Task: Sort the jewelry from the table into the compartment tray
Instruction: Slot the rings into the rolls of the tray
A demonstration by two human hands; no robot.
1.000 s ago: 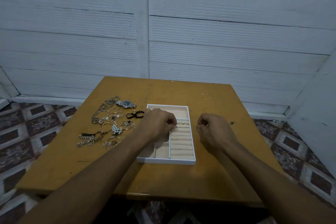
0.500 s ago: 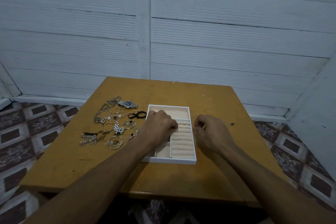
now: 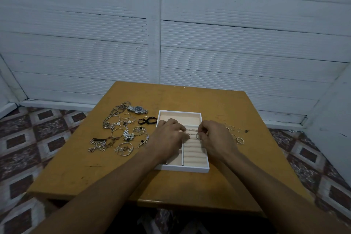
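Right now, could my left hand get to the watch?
Probably yes. The left hand is over the tray, the watch lies uncovered just beyond to its left, and only a flat black band lies between them.

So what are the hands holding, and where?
The right hand pinches a small thin metal ring by its band above the white compartment tray. Left hand: cannot tell.

Left of tray point(image 3: 180, 113) sits jewelry pile point(image 3: 123, 135); right, rings point(image 3: 236, 134).
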